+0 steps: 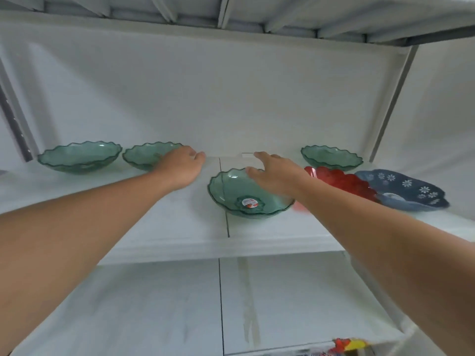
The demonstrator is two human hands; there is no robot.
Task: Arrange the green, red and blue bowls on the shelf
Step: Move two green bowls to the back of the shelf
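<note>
Left hand (183, 167): fingers curled loosely, nothing pinched, beside second green bowl (146, 155).
Right hand (276, 173): fingers spread over centre green bowl (246, 195), at 5 o'clock on shelf (180, 227).

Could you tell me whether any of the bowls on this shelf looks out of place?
Yes: the green bowl with a sticker sits forward of the row, and the red bowl overlaps the blue bowl instead of standing apart.

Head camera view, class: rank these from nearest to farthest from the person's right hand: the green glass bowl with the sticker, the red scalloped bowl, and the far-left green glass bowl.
1. Green glass bowl with the sticker, directly under the right hand.
2. Red scalloped bowl, just right of it.
3. Far-left green glass bowl, across the shelf.
</note>
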